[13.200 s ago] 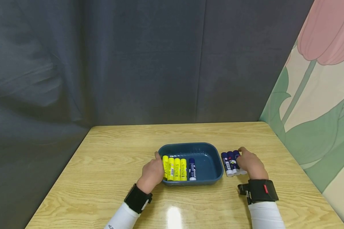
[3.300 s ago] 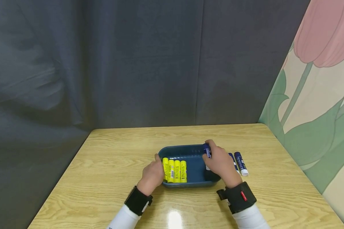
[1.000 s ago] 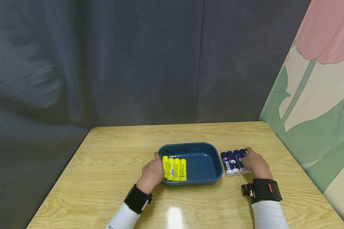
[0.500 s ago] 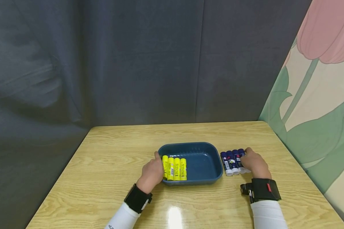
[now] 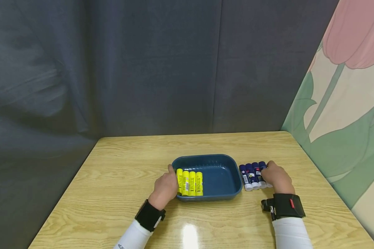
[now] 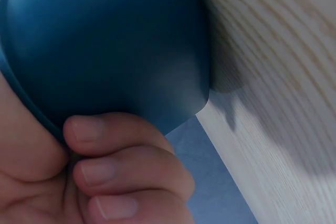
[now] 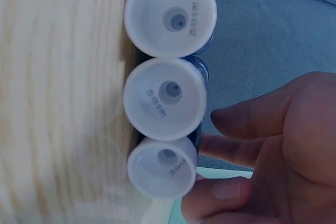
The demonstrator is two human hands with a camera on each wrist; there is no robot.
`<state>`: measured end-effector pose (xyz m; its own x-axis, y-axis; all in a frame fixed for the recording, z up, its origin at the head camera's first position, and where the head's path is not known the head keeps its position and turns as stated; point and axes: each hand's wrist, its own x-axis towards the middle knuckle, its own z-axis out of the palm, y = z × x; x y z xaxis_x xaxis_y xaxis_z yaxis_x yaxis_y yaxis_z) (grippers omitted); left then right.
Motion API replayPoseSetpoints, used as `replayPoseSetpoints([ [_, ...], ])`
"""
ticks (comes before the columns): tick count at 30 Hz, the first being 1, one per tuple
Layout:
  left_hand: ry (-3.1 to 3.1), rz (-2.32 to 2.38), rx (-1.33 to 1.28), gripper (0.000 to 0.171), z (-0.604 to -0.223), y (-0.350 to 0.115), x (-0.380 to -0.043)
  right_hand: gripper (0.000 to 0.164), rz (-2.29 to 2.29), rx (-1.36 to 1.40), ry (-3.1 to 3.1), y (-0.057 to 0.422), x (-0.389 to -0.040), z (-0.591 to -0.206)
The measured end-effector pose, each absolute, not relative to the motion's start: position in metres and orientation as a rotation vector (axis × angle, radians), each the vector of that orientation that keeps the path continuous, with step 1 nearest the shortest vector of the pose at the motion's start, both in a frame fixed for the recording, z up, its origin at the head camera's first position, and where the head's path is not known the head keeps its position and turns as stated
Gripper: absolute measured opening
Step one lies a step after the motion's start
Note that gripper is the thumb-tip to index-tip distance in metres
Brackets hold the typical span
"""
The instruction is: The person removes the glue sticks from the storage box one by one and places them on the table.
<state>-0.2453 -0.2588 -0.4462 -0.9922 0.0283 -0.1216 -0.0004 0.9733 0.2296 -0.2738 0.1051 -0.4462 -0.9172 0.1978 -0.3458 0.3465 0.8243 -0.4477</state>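
My left hand (image 5: 164,186) grips the left end of a dark blue plastic tray (image 5: 222,197), thumb over the rim and fingers curled against its outer wall (image 6: 115,51). Several yellow glue sticks (image 5: 192,184) lie side by side in the tray's left half. To the right of the tray, a row of several navy glue sticks (image 5: 251,176) with white bottoms lies on the table. My right hand (image 5: 278,177) is at the row's outer side, fingers against the last stick and partly covering it. In the right wrist view, white glue stick bottoms (image 7: 165,98) line up beside the loosely bent fingers.
The wood-grain table (image 5: 127,162) extends around the tray on all sides. A dark grey curtain (image 5: 162,69) hangs behind it, and a wall with a painted tulip (image 5: 355,38) stands close on the right.
The navy glue stick seen in the tray at first now lies in the row outside. Over the last second the row and my right hand shifted slightly left; my left hand stays put.
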Motion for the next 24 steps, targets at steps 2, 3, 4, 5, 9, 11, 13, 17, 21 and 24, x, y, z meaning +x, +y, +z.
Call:
replayPoseSetpoints([
  [2, 2.993, 0.349, 0.017, 0.062, -0.4462, -0.2587, -0.2453, 0.051, -0.747, 0.422, 2.720, 0.1049, -0.2737, -0.4456],
  [3, 2.991, 0.351, 0.016, 0.062, -0.4462, -0.2586, -0.2453, 0.051, -0.748, 0.424, 2.719, 0.1047, -0.2734, -0.4454],
  [4, 2.989, 0.351, 0.014, 0.062, -0.4460, -0.2586, -0.2454, 0.051, -0.748, 0.427, 2.717, 0.1044, -0.2732, -0.4452],
  [5, 2.986, 0.354, 0.013, 0.062, -0.4460, -0.2585, -0.2454, 0.051, -0.747, 0.428, 2.716, 0.1042, -0.2729, -0.4450],
  [9, 2.978, 0.360, 0.005, 0.063, -0.4460, -0.2583, -0.2459, 0.051, -0.744, 0.426, 2.714, 0.1037, -0.2720, -0.4448],
  [11, 2.976, 0.361, 0.002, 0.063, -0.4461, -0.2583, -0.2462, 0.051, -0.741, 0.419, 2.716, 0.1039, -0.2718, -0.4444],
  [13, 2.974, 0.361, 0.000, 0.063, -0.4461, -0.2582, -0.2464, 0.051, -0.740, 0.416, 2.715, 0.1043, -0.2718, -0.4435],
  [17, 2.974, 0.360, -0.003, 0.063, -0.4463, -0.2582, -0.2469, 0.050, -0.736, 0.400, 2.718, 0.1052, -0.2717, -0.4425],
  [21, 2.980, 0.354, -0.005, 0.063, -0.4463, -0.2582, -0.2475, 0.049, -0.733, 0.378, 2.726, 0.1061, -0.2707, -0.4418],
  [24, 2.980, 0.346, -0.007, 0.063, -0.4463, -0.2583, -0.2479, 0.049, -0.737, 0.378, 2.727, 0.1060, -0.2696, -0.4414],
])
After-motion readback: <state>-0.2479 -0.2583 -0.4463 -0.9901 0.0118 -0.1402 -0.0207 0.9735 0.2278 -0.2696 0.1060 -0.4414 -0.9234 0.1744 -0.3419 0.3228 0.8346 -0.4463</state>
